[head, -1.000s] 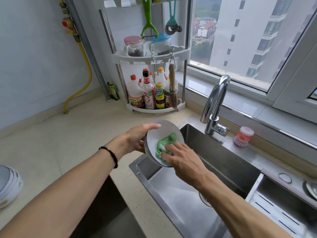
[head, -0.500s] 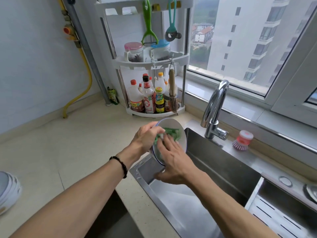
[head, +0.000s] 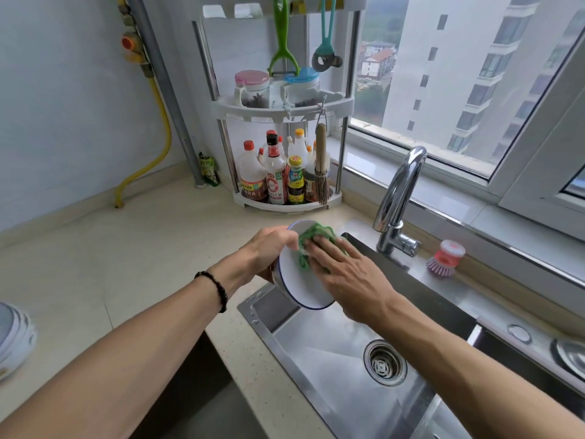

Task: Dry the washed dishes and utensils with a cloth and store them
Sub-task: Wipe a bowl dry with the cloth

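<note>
Hands: left hand grips the far rim of a bowl, thumb over the edge; right hand lies with fingers straight, pressing a cloth into the bowl's hollow.
Worktop: pale stone, running from the left wall to the sink edge.
Sink: steel basin set in the worktop, its round drain below the right forearm; a few water drops sit on its near-left rim.
Rack: white corner rack against the wall, two tiers in view, with jars on the upper tier and sauce bottles packed on the lower one.
Tap: curved chrome spout behind the sink, beside the window ledge.
Bowl: white with a thin blue rim, tilted on edge with its opening toward the right hand, held above the sink's far-left corner.
Stacked dishes: white, blurred, at the worktop's left edge, well apart from the bowl.
Cloth: green, bunched under the right fingers against the bowl's upper inside.
Dish brush: pink and white, on the steel ledge to the right of the tap.
Bracelet: dark beads round the left wrist.
</note>
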Available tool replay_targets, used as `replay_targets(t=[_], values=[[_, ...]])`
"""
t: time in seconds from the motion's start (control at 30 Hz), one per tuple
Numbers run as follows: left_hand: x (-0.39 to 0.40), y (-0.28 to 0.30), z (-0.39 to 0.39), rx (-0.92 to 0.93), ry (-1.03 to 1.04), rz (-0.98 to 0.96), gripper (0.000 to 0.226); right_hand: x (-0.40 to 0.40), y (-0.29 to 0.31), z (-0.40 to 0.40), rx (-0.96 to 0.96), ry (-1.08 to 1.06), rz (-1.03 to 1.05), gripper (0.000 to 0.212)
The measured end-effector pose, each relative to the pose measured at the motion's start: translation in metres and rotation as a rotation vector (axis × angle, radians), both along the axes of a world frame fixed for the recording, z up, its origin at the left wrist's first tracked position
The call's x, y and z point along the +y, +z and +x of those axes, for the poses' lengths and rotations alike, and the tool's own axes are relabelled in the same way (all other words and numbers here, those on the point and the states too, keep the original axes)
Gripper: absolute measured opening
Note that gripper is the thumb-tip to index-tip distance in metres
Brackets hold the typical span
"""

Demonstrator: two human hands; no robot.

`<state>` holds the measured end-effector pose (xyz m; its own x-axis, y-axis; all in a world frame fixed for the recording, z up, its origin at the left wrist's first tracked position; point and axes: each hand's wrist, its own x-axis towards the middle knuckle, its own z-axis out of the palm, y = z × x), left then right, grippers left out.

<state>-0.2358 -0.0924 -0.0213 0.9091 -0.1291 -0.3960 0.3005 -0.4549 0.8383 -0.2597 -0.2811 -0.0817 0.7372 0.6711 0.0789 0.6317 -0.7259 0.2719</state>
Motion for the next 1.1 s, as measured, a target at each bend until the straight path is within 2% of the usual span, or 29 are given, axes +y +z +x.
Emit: replay_targets(t=[0.1, 0.2, 0.23, 0.27, 0.37, 0.43, 0.5, 0.53, 0.6, 0.67, 0.73, 0.8, 0.87, 0.93, 1.03, 1.1], values=[[-0.001, -0.002, 0.005, -0.109, 0.069, 0.077, 0.035, 0.008, -0.003, -0.017, 0.066, -0.093, 0.115, 0.081], [0.001, -0.007, 0.005, -0.157, 0.096, 0.097, 0.035, 0.016, -0.015, -0.033, 0.31, -0.119, 0.362, 0.063], [0.002, -0.009, 0.005, -0.14, 0.081, 0.092, 0.038, 0.016, -0.018, -0.036, 0.307, -0.114, 0.386, 0.058], [0.002, -0.01, 0.004, -0.112, 0.068, 0.079, 0.041, 0.016, -0.021, -0.035, 0.264, -0.112, 0.39, 0.053], [-0.001, -0.008, 0.004, -0.007, 0.037, 0.01, 0.042, 0.01, -0.033, -0.029, -0.026, -0.108, 0.382, 0.029], [-0.006, -0.008, 0.003, 0.059, -0.008, -0.054, 0.038, 0.007, -0.034, -0.023, -0.146, -0.076, 0.354, 0.029], [-0.008, -0.014, 0.007, 0.044, -0.061, -0.036, 0.057, 0.003, -0.031, -0.019, -0.169, -0.068, 0.295, 0.026], [-0.006, -0.016, 0.008, -0.05, -0.091, 0.076, 0.072, -0.001, -0.03, -0.017, -0.171, -0.064, 0.271, 0.02], [-0.003, -0.017, 0.007, -0.343, -0.255, 0.435, 0.088, -0.011, -0.027, -0.012, -0.129, -0.068, 0.254, 0.01], [-0.001, -0.018, 0.001, -0.6, -0.604, 0.809, 0.089, -0.019, -0.025, -0.009, -0.096, -0.068, 0.269, 0.022], [-0.002, -0.025, -0.004, -0.745, -0.909, 1.108, 0.066, -0.021, -0.023, -0.007, -0.076, -0.029, 0.3, 0.025], [-0.006, -0.033, -0.005, -0.829, -1.001, 1.195, 0.031, -0.023, -0.024, -0.004, -0.075, 0.003, 0.35, 0.024], [-0.01, -0.035, -0.005, -0.821, -0.909, 1.102, 0.019, -0.026, -0.025, -0.003, -0.072, -0.058, 0.414, 0.026], [-0.008, -0.031, -0.005, -0.672, -0.76, 0.942, 0.015, -0.029, -0.027, -0.004, -0.023, -0.191, 0.619, 0.037], [-0.006, -0.031, -0.007, -0.333, -0.533, 0.555, 0.025, -0.02, -0.023, -0.016, 0.205, -0.435, 1.233, 0.036], [-0.008, -0.031, -0.011, -0.175, -0.427, 0.237, 0.019, 0.0, -0.015, -0.025, 0.433, -0.427, 1.55, 0.045]])
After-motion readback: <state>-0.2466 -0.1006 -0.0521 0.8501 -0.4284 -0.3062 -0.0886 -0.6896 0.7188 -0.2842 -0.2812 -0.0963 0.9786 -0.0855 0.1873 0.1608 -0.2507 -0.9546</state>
